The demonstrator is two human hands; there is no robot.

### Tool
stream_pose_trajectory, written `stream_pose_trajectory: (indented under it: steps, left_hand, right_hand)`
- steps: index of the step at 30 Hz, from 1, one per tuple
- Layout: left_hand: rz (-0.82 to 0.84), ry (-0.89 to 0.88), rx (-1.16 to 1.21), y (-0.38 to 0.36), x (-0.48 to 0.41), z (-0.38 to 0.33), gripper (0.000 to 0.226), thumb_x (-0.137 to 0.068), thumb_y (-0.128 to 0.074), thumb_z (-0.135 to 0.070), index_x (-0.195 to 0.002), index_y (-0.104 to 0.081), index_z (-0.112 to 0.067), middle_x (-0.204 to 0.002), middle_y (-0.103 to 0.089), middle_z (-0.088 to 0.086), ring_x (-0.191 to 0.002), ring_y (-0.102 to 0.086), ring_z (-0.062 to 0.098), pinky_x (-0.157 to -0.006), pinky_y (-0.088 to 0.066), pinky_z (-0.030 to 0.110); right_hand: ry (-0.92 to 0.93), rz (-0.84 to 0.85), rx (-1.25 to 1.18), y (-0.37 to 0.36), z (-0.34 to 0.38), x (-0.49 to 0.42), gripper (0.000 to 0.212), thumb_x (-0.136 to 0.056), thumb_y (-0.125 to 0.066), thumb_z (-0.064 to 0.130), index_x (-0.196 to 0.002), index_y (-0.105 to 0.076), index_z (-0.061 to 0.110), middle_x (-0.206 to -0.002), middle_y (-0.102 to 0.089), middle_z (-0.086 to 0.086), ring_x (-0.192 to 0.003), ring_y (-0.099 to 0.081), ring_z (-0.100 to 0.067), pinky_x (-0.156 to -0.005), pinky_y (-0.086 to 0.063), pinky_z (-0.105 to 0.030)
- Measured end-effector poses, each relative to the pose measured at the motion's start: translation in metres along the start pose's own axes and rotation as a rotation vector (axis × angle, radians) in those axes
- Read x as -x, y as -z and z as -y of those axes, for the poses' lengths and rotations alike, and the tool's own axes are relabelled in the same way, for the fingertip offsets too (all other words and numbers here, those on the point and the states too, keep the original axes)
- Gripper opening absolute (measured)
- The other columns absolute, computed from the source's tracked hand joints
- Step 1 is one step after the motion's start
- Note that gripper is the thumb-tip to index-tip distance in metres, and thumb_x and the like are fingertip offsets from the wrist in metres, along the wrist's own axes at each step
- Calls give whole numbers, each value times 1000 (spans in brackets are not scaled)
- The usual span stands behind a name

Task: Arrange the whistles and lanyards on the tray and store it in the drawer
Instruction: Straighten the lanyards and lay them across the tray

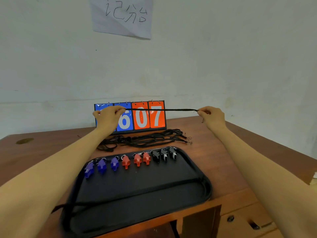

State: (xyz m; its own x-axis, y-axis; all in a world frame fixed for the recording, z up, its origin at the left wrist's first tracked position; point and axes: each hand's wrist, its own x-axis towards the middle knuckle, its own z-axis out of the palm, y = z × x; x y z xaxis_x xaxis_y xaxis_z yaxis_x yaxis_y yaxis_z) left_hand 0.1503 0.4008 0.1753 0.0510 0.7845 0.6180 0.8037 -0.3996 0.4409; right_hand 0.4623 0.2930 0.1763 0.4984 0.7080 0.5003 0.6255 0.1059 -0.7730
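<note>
Head view: left hand point(107, 117) and right hand point(211, 116) each kept a pinching grip on one end of a black lanyard point(163, 110), held taut above the worktop point(214, 152). Nine whistles point(126, 162) lay rowed on the tray point(209, 189) — spare lanyards point(147, 139) heaped behind it. Step judged: straightening. Next — laying it flat on the tray.

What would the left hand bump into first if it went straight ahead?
Most likely the standing flip scoreboard with blue and orange number cards: the left hand, pinching the stretched black cord lanyard, sits right before its blue side. How far apart is unclear.
</note>
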Motion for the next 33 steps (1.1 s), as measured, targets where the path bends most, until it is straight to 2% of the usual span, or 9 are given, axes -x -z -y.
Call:
stream_pose_trajectory:
  steps: [2,4,6,8,13,20,24,28,33]
  left_hand:
    - [9,12,-3,17,10,1,35,-99,-35,-32,-117,-62,-19,-106,-66,6,-102,-55,25,-92,-24,39]
    - [62,15,-24,34,30,6,34,-100,-33,-29,-118,-61,-21,-96,-65,2,-95,-54,22,-87,-23,37]
    - [125,16,29,48,57,15,24,-97,-39,-31,-109,-59,-24,-84,-65,-4,-90,-55,17,-91,-23,35]
    - [175,27,67,60,87,24,15,-93,-48,-37,-96,-57,-26,-81,-68,-5,-94,-59,16,-93,-23,34]
    - [297,19,-51,81,138,46,19,-89,-52,-47,-92,-66,-35,-105,-69,-9,-113,-55,16,-103,-26,38]
    - [342,59,-169,93,177,58,19,-90,-50,-46,-97,-67,-40,-116,-65,-10,-117,-51,18,-94,-28,36]
    - [381,75,-219,94,187,63,16,-90,-49,-46,-91,-65,-43,-105,-67,-9,-112,-52,17,-84,-23,32]
    - [413,69,-224,93,190,63,13,-90,-52,-43,-86,-65,-41,-96,-63,-8,-110,-49,17,-87,-20,33]
    - [386,-75,-275,95,190,69,12,-84,-58,-47,-90,-68,-43,-118,-58,-10,-120,-43,18,-96,-24,42]
  right_hand:
    - [-17,71,-23,8,5,10,21,-90,-60,17,-107,-69,9,-100,-64,-2,-92,-54,-13,-79,-39,-25]
    - [-28,164,1,16,6,22,20,-88,-63,18,-105,-69,12,-99,-63,0,-94,-54,-13,-78,-41,-24]
    - [-49,249,49,24,4,38,14,-85,-66,21,-98,-69,16,-100,-64,0,-94,-56,-16,-69,-43,-23]
    - [-74,320,79,32,0,56,12,-84,-67,22,-94,-69,17,-103,-65,-2,-96,-58,-18,-71,-44,-26]
    - [-60,465,154,43,-6,103,15,-86,-65,21,-98,-72,14,-107,-66,-2,-103,-56,-16,-92,-41,-32]
    - [17,588,334,38,-10,136,14,-88,-63,18,-96,-72,11,-103,-69,-6,-98,-60,-18,-93,-44,-31]
    - [55,617,412,30,-14,144,8,-88,-62,18,-85,-69,22,-91,-66,1,-93,-58,-16,-89,-46,-30]
    - [88,625,498,28,-14,145,12,-89,-60,24,-81,-65,31,-94,-66,4,-96,-59,-17,-92,-48,-37]
    - [188,570,640,26,-11,141,18,-93,-52,32,-92,-70,33,-113,-66,2,-116,-51,-25,-100,-41,-50]
